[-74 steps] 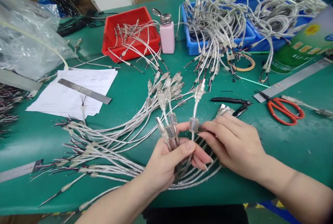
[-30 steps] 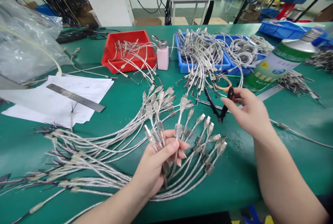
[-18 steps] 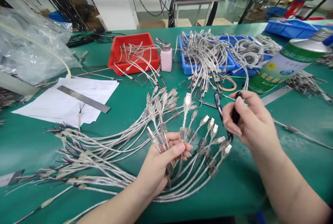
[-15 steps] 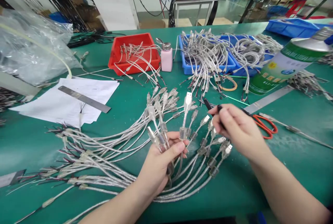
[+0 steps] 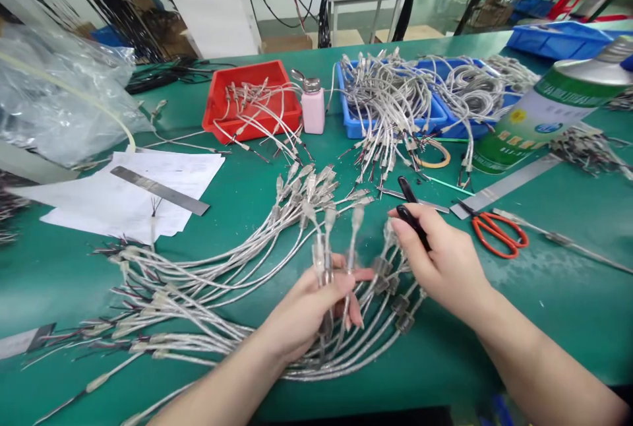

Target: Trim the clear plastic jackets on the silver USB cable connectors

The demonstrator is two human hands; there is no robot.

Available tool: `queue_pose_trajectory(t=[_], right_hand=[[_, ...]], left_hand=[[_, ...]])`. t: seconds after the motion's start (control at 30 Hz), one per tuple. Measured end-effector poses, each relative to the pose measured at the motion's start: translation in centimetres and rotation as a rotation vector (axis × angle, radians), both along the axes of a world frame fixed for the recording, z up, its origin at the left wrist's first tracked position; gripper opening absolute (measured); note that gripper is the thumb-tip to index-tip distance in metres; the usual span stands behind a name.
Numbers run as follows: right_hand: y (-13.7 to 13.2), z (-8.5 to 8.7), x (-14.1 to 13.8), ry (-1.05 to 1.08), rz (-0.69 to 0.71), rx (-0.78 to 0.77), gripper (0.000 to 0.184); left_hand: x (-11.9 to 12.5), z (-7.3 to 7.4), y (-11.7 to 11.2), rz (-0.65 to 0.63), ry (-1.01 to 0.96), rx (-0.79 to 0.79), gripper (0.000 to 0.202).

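In the middle, my left hand point(image 5: 309, 307) is closed around several clear-jacketed USB cables point(image 5: 352, 241). Their plugs point upward, and their grey cylindrical beads show near my fingers. My right hand point(image 5: 448, 258) grips a black tool point(image 5: 413, 223) with two slim arms; its kind is not clear because my fingers cover part of it. Just left of my right fingers, more USB plugs point(image 5: 390, 233) on beaded cables stick up, some of them hidden behind that hand. A bunch of similar cables point(image 5: 247, 248) spreads leftward across the green table, with bare wire ends at the far left.
Ahead stand a red tray point(image 5: 212, 113), a pink pump bottle point(image 5: 313, 111) and blue trays point(image 5: 353, 128) of cables. At right are orange-handled scissors point(image 5: 499, 236), a steel ruler point(image 5: 509, 185) and a green-white can point(image 5: 539, 122). Another ruler point(image 5: 161, 190) lies on papers point(image 5: 74, 208).
The plugs in my left hand have shifted closer together. My right hand has moved slightly, and more of the black tool shows. The scissors are now more fully visible.
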State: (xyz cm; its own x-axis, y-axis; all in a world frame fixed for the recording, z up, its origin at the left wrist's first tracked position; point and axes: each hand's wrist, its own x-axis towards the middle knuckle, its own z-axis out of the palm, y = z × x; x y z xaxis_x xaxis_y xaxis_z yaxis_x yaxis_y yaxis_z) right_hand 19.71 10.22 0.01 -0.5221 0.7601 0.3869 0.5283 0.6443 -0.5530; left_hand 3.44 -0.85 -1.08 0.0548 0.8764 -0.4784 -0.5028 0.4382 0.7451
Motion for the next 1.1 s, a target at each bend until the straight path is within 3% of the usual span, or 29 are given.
queue_pose_trajectory(t=[0.1,0.27,0.43,0.57,0.7,0.8,0.9,1.0,1.1], right_hand=[[-0.1,0.3,0.1,0.048,-0.081,-0.059,0.024],[0.3,1.0,0.6,0.134,-0.110,-0.229,0.030],[-0.9,1.5,0.5,0.113,0.190,-0.654,0.033],[-2.6,1.2,-0.3,0.004,0.417,-0.794,0.037],[-3.4,1.1,-0.8,0.026,0.485,-0.902,0.031],[-3.6,1.1,-0.9,0.033,0.485,-0.901,0.021],[-3.6,0.7,-0.8,-0.017,0.446,-0.747,0.018],[-3.2,0.3,-0.7,-0.086,0.325,-0.507,0.027],[-2.8,0.5,-0.6,-0.057,0.326,-0.487,0.032]], left_hand=[[0.2,0.2,-0.1,-0.096,-0.026,-0.003,0.023],[0.1,0.2,0.1,0.064,0.011,0.060,0.026],[-0.1,0.4,0.1,0.170,0.021,0.061,0.022],[0.0,0.3,0.1,0.092,0.032,0.069,0.016],[-0.1,0.1,0.1,0.069,0.158,0.108,0.017],[-0.2,0.0,0.0,0.069,0.205,0.096,0.021],[-0.1,0.3,-0.2,0.066,0.248,0.093,0.021],[-0.1,0.5,-0.2,0.032,0.250,0.106,0.017],[-0.4,0.6,-0.2,0.020,0.280,0.142,0.016]])
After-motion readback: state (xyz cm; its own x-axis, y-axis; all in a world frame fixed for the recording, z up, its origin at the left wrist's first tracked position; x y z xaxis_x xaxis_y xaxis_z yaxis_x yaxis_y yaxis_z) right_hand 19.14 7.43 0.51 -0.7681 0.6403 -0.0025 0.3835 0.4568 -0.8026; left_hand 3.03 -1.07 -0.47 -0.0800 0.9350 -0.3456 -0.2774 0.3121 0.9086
